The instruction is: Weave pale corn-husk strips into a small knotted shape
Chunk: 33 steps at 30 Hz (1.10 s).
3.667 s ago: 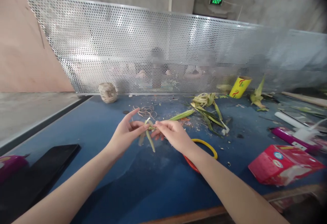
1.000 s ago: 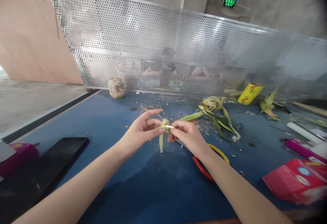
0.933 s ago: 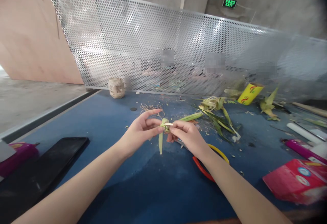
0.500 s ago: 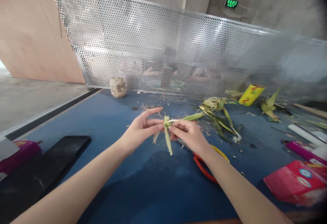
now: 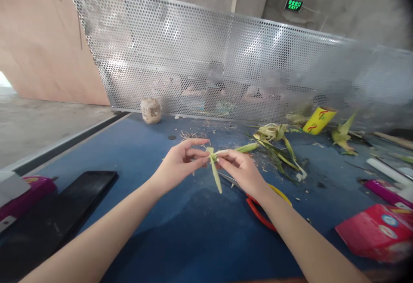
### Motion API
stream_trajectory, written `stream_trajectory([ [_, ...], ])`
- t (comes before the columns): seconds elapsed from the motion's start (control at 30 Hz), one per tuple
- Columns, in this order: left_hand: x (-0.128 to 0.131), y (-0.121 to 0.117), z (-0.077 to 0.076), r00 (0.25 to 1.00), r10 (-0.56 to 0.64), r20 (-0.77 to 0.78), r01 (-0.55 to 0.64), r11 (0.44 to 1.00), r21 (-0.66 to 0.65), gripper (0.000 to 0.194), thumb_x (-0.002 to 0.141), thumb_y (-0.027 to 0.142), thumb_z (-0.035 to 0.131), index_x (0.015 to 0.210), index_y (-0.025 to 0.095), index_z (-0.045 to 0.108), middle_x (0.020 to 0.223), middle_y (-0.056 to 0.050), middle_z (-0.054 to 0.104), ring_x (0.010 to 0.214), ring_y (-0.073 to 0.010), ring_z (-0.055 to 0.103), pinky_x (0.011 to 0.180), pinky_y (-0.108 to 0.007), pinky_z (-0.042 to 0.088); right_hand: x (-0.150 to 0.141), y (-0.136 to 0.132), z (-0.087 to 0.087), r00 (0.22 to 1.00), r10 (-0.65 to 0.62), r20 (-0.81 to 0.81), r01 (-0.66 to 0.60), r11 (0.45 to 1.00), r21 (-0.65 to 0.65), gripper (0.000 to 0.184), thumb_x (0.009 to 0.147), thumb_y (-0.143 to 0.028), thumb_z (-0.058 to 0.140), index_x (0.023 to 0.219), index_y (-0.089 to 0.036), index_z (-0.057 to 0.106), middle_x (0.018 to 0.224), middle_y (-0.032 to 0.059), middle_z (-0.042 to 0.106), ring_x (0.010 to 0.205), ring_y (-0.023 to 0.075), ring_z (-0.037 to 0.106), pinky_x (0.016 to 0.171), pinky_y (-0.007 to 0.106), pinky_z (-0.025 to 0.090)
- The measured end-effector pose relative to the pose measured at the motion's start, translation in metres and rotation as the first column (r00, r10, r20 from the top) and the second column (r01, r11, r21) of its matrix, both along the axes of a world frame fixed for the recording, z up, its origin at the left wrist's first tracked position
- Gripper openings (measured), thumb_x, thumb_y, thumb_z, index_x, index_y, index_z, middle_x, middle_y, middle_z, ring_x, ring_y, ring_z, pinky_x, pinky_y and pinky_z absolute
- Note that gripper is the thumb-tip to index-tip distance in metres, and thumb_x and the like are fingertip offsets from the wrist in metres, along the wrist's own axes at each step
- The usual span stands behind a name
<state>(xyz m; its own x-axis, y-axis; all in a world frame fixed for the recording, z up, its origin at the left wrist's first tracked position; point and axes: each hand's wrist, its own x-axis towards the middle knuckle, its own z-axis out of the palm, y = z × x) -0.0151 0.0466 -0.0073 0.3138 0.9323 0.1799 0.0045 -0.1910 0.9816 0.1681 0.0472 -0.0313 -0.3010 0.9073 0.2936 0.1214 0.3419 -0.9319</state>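
Note:
Between my two hands is a small pale-green bundle of plant strips, apparently corn husk (image 5: 216, 175), with one strip hanging down toward me. My left hand (image 5: 180, 159) pinches its left side with thumb and fingers, the index finger stretched out above. On the other side, my right hand (image 5: 240, 167) pinches the bundle near its centre, where a whitish strip shows. Scissors with red and yellow handles (image 5: 263, 216) lie on the table, partly hidden under my right hand and forearm. Thin tan fibres (image 5: 195, 136) lie just beyond my left fingers.
Loose husks and leaves (image 5: 274, 139) lie right of centre. A yellow roll (image 5: 319, 120) and a ball of twine (image 5: 150, 111) stand before the perforated metal screen (image 5: 180, 59). A black phone (image 5: 87, 188) lies left; a red packet (image 5: 376, 233) lies right.
The hanging strip has swung slightly to the right, and a second pale strip below my left fingers no longer shows. Both hands keep their pinch.

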Motion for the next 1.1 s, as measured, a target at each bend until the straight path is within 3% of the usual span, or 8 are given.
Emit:
stream_trajectory([
  [0.2, 0.003, -0.004, 0.002, 0.999, 0.006, 0.049, -0.001, 0.995, -0.1, 0.041, 0.078, 0.032, 0.062, 0.114, 0.014, 0.055, 0.073, -0.003, 0.068, 0.05, -0.0076, 0.05, 0.048, -0.022, 0.037, 0.0, -0.005, 0.01, 1.0, -0.025, -0.003, 0.025, 1.0, -0.003, 0.011, 0.081, -0.028, 0.052, 0.076, -0.022, 0.059, 0.075, 0.0002, 0.061, 0.075, 0.0161, 0.057, 0.068, 0.028, 0.044],
  [0.43, 0.008, -0.008, 0.0, 0.977, -0.081, 0.195, 0.116, 0.978, -0.172, 0.066, 0.074, 0.021, 0.067, 0.131, 0.017, 0.035, 0.079, -0.003, 0.069, 0.049, -0.0092, 0.057, 0.041, -0.02, 0.032, -0.001, -0.006, 0.006, 0.989, 0.144, -0.021, -0.145, 0.989, -0.018, 0.011, 0.084, -0.029, 0.051, 0.081, -0.021, 0.058, 0.081, 0.001, 0.062, 0.08, 0.0165, 0.058, 0.075, 0.03, 0.043],
  [0.53, 0.005, -0.008, 0.001, 0.966, -0.087, 0.243, 0.124, 0.982, -0.14, 0.075, 0.071, 0.014, 0.07, 0.134, 0.022, 0.031, 0.101, -0.009, 0.069, 0.048, -0.0078, 0.058, 0.041, -0.02, 0.034, -0.002, -0.004, 0.002, 0.993, 0.096, 0.064, -0.096, 0.995, 0.004, 0.012, 0.085, -0.031, 0.05, 0.084, -0.021, 0.058, 0.085, 0.0029, 0.064, 0.084, 0.0186, 0.059, 0.077, 0.033, 0.043],
  [0.63, 0.004, -0.007, 0.002, 0.964, -0.095, 0.248, 0.129, 0.984, -0.124, 0.078, 0.07, 0.013, 0.07, 0.136, 0.023, 0.029, 0.105, -0.01, 0.069, 0.048, -0.0084, 0.059, 0.041, -0.02, 0.036, -0.003, -0.002, -0.004, 0.983, -0.073, 0.171, 0.044, 0.984, 0.171, 0.014, 0.084, -0.03, 0.052, 0.095, -0.022, 0.054, 0.099, 0.0065, 0.061, 0.095, 0.0218, 0.056, 0.085, 0.039, 0.042],
  [0.7, 0.003, -0.007, 0.002, 0.963, -0.084, 0.257, 0.118, 0.986, -0.12, 0.078, 0.07, 0.012, 0.07, 0.136, 0.021, 0.029, 0.101, -0.01, 0.07, 0.048, -0.0091, 0.06, 0.04, -0.02, 0.037, -0.003, -0.001, -0.009, 0.949, -0.259, 0.18, 0.181, 0.914, 0.362, 0.033, 0.078, -0.028, 0.059, 0.108, -0.022, 0.046, 0.111, 0.01, 0.054, 0.103, 0.0243, 0.052, 0.089, 0.042, 0.04],
  [0.77, 0.004, -0.007, 0.001, 0.96, -0.072, 0.271, 0.108, 0.987, -0.118, 0.078, 0.069, 0.012, 0.071, 0.135, 0.02, 0.031, 0.096, -0.009, 0.071, 0.049, -0.0101, 0.062, 0.041, -0.019, 0.039, -0.002, -0.001, -0.012, 0.904, -0.407, 0.131, 0.276, 0.79, 0.547, 0.052, 0.072, -0.025, 0.066, 0.115, -0.022, 0.036, 0.119, 0.013, 0.045, 0.107, 0.0264, 0.047, 0.09, 0.044, 0.04],
  [0.9, 0.005, -0.006, 0.001, 0.951, -0.033, 0.309, 0.075, 0.989, -0.126, 0.076, 0.067, 0.011, 0.072, 0.132, 0.017, 0.032, 0.094, -0.009, 0.071, 0.06, -0.0169, 0.069, 0.047, -0.02, 0.046, -0.003, -0.008, -0.011, 0.872, -0.48, 0.099, 0.243, 0.599, 0.763, 0.039, 0.077, -0.012, 0.056, 0.11, -0.024, 0.038, 0.106, 0.0095, 0.041, 0.103, 0.0247, 0.046, 0.086, 0.044, 0.042],
  [1.1, 0.005, -0.008, 0.001, 0.934, 0.007, 0.356, 0.055, 0.985, -0.166, 0.071, 0.067, 0.007, 0.071, 0.128, 0.018, 0.036, 0.088, -0.004, 0.071, 0.072, -0.0197, 0.07, 0.067, -0.03, 0.054, -0.015, -0.028, -0.007, 0.811, -0.481, 0.334, -0.015, 0.552, 0.834, 0.032, 0.08, -0.007, 0.055, 0.101, -0.032, 0.058, 0.105, 0.0049, 0.036, 0.091, 0.0199, 0.042, 0.084, 0.041, 0.041],
])
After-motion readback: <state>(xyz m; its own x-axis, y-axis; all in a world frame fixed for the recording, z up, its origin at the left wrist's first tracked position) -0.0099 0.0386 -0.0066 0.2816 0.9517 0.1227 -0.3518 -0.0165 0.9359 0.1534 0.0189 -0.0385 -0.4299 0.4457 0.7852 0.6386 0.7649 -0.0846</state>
